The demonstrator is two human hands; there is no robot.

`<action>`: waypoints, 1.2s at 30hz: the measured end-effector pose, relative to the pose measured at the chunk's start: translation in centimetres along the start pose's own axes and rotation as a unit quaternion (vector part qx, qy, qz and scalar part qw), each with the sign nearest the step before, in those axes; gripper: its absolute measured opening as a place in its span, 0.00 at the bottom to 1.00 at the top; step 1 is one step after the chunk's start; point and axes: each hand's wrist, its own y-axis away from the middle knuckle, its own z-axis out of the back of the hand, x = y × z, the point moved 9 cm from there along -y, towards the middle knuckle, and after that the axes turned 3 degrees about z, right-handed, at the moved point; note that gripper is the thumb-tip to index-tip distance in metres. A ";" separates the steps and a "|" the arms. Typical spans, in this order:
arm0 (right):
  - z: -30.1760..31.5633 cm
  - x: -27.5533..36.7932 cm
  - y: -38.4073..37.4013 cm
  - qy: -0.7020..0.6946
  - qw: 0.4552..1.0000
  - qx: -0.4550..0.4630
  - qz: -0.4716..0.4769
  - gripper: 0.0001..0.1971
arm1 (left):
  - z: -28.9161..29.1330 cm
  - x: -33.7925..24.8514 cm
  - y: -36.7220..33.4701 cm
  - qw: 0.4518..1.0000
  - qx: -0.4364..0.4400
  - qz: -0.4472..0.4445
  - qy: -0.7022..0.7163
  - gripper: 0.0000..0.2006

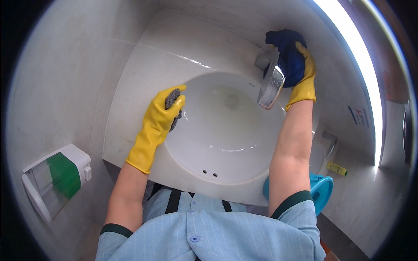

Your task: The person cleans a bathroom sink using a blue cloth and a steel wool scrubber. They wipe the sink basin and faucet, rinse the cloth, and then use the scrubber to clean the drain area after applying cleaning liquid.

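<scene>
Both my hands wear yellow rubber gloves. My left hand [163, 108] is closed round a grey scouring pad [173, 101] at the left rim of the white washbasin [196, 150]. At the far right, my right hand [308, 71] grips a dark blue cloth [291, 56], pressed against the side of the chrome faucet [272, 82]. The cloth wraps behind the faucet, and part of its far side is hidden. A little cloudy, yellowish water lies round the drain [231, 102] in the bowl.
A white soap dispenser [78, 154] with green liquid hangs on the left wall. A turquoise bucket [321, 191] stands below the counter's right edge, partly behind my forearm. Beyond it are a small yellow tube [337, 168] and a metal fitting [331, 141]. A bright light strip [357, 52] curves along the right.
</scene>
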 end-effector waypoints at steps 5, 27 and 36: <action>3.2 1.1 4.1 -0.036 0.999 -0.003 0.040 0.22 | -0.6 0.0 -0.1 1.000 0.012 -0.010 0.012 0.18; 0.3 -21.6 22.3 0.615 0.786 0.002 -0.068 0.23 | -0.5 0.2 0.0 1.000 -0.003 -0.016 0.005 0.18; -1.1 -25.5 16.3 0.721 0.685 0.035 -0.095 0.18 | -0.4 -0.4 0.2 0.999 -0.020 -0.013 -0.024 0.18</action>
